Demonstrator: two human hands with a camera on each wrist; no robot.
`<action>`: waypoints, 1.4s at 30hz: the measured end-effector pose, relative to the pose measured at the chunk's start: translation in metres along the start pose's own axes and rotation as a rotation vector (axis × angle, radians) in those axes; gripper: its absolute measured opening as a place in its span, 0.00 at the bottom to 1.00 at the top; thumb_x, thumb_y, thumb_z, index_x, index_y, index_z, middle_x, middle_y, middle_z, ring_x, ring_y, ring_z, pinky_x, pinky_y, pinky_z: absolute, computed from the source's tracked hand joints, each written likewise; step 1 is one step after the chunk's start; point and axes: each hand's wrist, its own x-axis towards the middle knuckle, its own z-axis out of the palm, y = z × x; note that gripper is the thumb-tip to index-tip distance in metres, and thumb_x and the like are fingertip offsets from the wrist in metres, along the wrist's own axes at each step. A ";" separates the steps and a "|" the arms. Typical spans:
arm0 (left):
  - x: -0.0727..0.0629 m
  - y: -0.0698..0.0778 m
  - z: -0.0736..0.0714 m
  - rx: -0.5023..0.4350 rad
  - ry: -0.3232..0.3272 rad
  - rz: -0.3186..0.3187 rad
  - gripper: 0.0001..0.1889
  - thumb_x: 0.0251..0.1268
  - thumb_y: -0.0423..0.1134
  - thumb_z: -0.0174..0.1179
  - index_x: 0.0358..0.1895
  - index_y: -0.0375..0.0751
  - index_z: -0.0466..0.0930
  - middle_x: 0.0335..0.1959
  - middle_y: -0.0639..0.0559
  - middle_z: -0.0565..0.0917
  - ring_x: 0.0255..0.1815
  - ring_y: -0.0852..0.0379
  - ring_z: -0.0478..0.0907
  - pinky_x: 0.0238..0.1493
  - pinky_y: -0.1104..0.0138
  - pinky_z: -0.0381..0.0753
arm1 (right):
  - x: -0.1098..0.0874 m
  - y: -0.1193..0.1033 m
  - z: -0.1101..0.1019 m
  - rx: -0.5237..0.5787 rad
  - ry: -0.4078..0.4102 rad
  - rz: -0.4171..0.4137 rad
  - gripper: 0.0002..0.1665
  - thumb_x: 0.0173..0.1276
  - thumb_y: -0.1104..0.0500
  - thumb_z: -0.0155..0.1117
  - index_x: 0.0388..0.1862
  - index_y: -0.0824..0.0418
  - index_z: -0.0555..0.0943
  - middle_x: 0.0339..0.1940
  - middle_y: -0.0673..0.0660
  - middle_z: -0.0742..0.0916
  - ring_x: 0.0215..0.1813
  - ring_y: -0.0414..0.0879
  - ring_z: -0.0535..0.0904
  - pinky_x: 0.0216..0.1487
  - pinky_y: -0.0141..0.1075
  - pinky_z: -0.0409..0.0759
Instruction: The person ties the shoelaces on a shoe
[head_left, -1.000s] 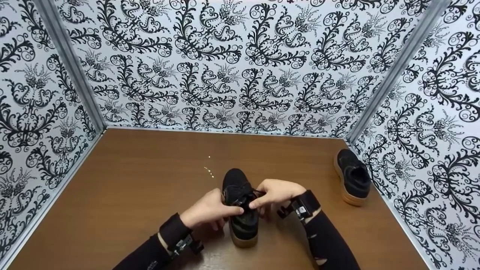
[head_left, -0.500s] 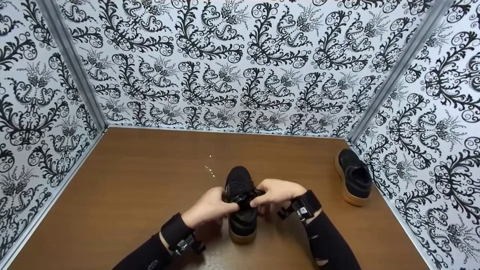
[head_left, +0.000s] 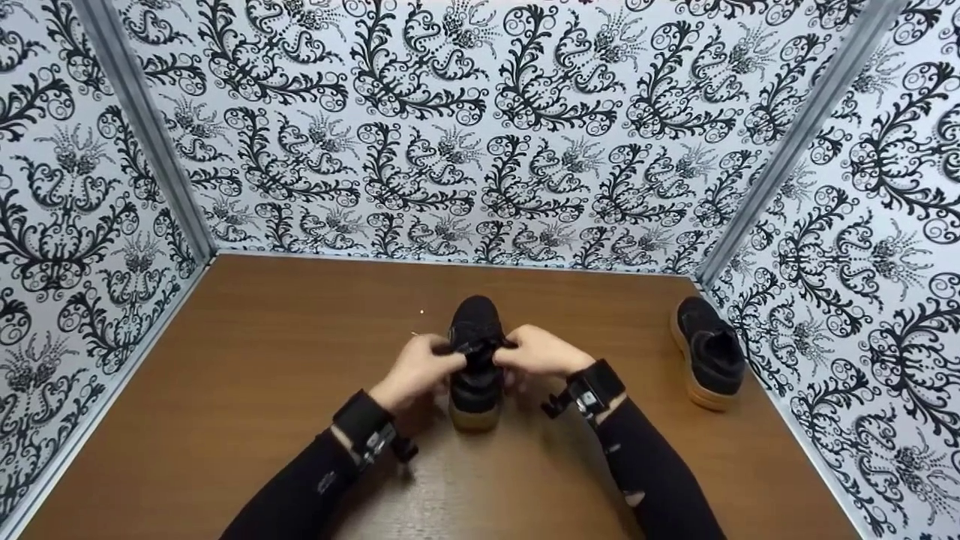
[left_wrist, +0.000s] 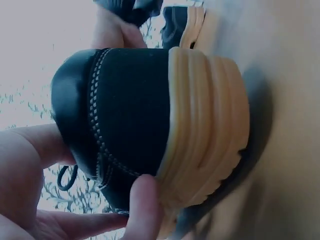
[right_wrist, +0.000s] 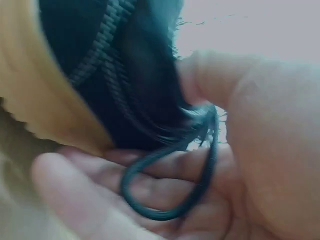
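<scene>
A black shoe point(head_left: 475, 315) with a tan gum sole stands on the brown table, toe pointing away from me. My left hand point(head_left: 421, 369) grips its left side, thumb at the opening and fingers along the upper. From the right, my right hand point(head_left: 541, 351) holds the other side, its thumb also at the opening. The stitched heel point(left_wrist: 132, 100) faces the left wrist view. In the right wrist view a loop of black shoelace point(right_wrist: 159, 215) hangs over the fingers of my right hand. The hands partly hide the laced area.
A matching black shoe point(head_left: 709, 354) stands at the right end of the table point(head_left: 247, 390), beside the patterned wall point(head_left: 885, 315). Small pale marks point(head_left: 421, 311) show on the tabletop left of the held shoe. Patterned walls rise at the back and both sides.
Both hands have moved the held shoe forward, away from me, mostly within the last half second. It now overlaps the area beside the pale marks. The other shoe has stayed in place.
</scene>
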 end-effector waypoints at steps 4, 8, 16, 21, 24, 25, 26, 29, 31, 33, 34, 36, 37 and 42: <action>0.022 0.002 -0.005 -0.034 0.069 0.006 0.20 0.66 0.38 0.71 0.56 0.27 0.88 0.45 0.40 0.89 0.34 0.52 0.84 0.37 0.57 0.89 | 0.021 -0.004 -0.001 -0.017 0.146 0.035 0.17 0.77 0.50 0.66 0.33 0.61 0.88 0.25 0.61 0.91 0.20 0.50 0.87 0.23 0.36 0.82; 0.043 0.004 -0.011 -0.107 0.143 -0.011 0.23 0.65 0.38 0.72 0.59 0.27 0.87 0.50 0.37 0.89 0.38 0.49 0.84 0.41 0.56 0.88 | 0.041 -0.013 -0.002 0.000 0.281 0.069 0.20 0.77 0.50 0.67 0.28 0.63 0.87 0.23 0.63 0.89 0.20 0.53 0.86 0.21 0.34 0.76; 0.074 0.000 -0.021 -0.138 0.311 0.032 0.27 0.68 0.40 0.70 0.66 0.27 0.85 0.62 0.33 0.88 0.60 0.42 0.85 0.63 0.53 0.85 | 0.078 -0.022 -0.003 -0.066 0.438 0.031 0.27 0.78 0.51 0.62 0.14 0.49 0.72 0.14 0.45 0.75 0.19 0.41 0.70 0.25 0.33 0.69; 0.085 -0.005 -0.023 -0.134 0.315 0.080 0.25 0.69 0.38 0.69 0.64 0.26 0.86 0.59 0.33 0.89 0.58 0.42 0.86 0.59 0.57 0.86 | 0.098 -0.016 -0.005 -0.088 0.513 0.032 0.29 0.77 0.54 0.62 0.13 0.49 0.67 0.15 0.45 0.71 0.21 0.43 0.68 0.28 0.36 0.66; 0.090 -0.009 -0.024 -0.142 0.332 0.095 0.23 0.69 0.36 0.69 0.63 0.24 0.87 0.57 0.32 0.89 0.57 0.42 0.86 0.58 0.58 0.85 | 0.105 -0.014 -0.003 -0.076 0.540 0.032 0.28 0.78 0.54 0.62 0.14 0.48 0.68 0.17 0.46 0.74 0.24 0.45 0.70 0.30 0.36 0.69; 0.091 -0.010 -0.025 -0.145 0.341 0.099 0.23 0.69 0.36 0.69 0.62 0.24 0.87 0.57 0.32 0.90 0.57 0.42 0.86 0.59 0.58 0.85 | 0.107 -0.014 -0.002 -0.071 0.540 0.031 0.28 0.78 0.54 0.62 0.15 0.48 0.68 0.18 0.47 0.74 0.25 0.45 0.71 0.30 0.36 0.70; 0.091 -0.011 -0.026 -0.148 0.347 0.100 0.22 0.69 0.35 0.69 0.62 0.24 0.87 0.57 0.32 0.90 0.56 0.42 0.86 0.59 0.58 0.85 | 0.108 -0.014 -0.001 -0.067 0.541 0.031 0.27 0.78 0.54 0.62 0.15 0.48 0.68 0.19 0.47 0.75 0.25 0.46 0.72 0.31 0.37 0.70; 0.093 -0.015 -0.026 -0.151 0.359 0.095 0.22 0.70 0.35 0.68 0.62 0.24 0.88 0.57 0.31 0.90 0.57 0.42 0.86 0.61 0.56 0.85 | 0.110 -0.014 0.003 -0.058 0.546 0.034 0.25 0.78 0.54 0.62 0.17 0.50 0.70 0.21 0.49 0.77 0.27 0.47 0.73 0.32 0.38 0.71; 0.094 -0.018 -0.025 -0.150 0.358 0.086 0.22 0.70 0.35 0.68 0.62 0.24 0.87 0.57 0.31 0.90 0.57 0.42 0.86 0.62 0.55 0.84 | 0.111 -0.013 0.005 -0.052 0.557 0.034 0.23 0.78 0.54 0.62 0.19 0.51 0.72 0.23 0.50 0.78 0.29 0.48 0.74 0.34 0.38 0.72; 0.095 -0.021 -0.023 -0.127 0.351 0.077 0.22 0.71 0.36 0.68 0.63 0.24 0.87 0.58 0.31 0.89 0.56 0.42 0.86 0.62 0.55 0.84 | 0.112 -0.010 0.007 -0.039 0.575 0.037 0.20 0.78 0.55 0.63 0.22 0.53 0.76 0.25 0.51 0.80 0.31 0.48 0.75 0.36 0.38 0.73; 0.096 -0.022 -0.023 -0.113 0.347 0.071 0.23 0.72 0.37 0.68 0.63 0.25 0.87 0.58 0.32 0.89 0.55 0.42 0.86 0.61 0.56 0.84 | 0.112 -0.008 0.008 -0.029 0.584 0.040 0.19 0.78 0.55 0.63 0.23 0.53 0.77 0.26 0.51 0.80 0.32 0.48 0.76 0.37 0.38 0.74; 0.097 -0.025 -0.022 -0.083 0.338 0.055 0.23 0.74 0.40 0.67 0.64 0.26 0.87 0.59 0.33 0.89 0.54 0.44 0.86 0.59 0.58 0.84 | 0.113 -0.004 0.010 -0.006 0.599 0.048 0.19 0.78 0.55 0.64 0.24 0.55 0.78 0.26 0.50 0.80 0.32 0.48 0.76 0.37 0.38 0.74; 0.098 -0.026 -0.021 -0.071 0.334 0.048 0.23 0.75 0.41 0.67 0.64 0.27 0.87 0.59 0.34 0.89 0.53 0.44 0.86 0.57 0.59 0.84 | 0.113 -0.002 0.011 0.008 0.604 0.052 0.19 0.78 0.55 0.65 0.24 0.55 0.79 0.25 0.50 0.80 0.32 0.48 0.76 0.37 0.37 0.74; 0.100 -0.030 -0.021 -0.061 0.342 0.031 0.23 0.77 0.43 0.66 0.64 0.30 0.88 0.60 0.36 0.90 0.53 0.45 0.86 0.55 0.59 0.85 | 0.114 0.004 0.014 0.070 0.616 0.042 0.21 0.77 0.52 0.68 0.21 0.55 0.78 0.23 0.49 0.81 0.30 0.47 0.77 0.35 0.37 0.75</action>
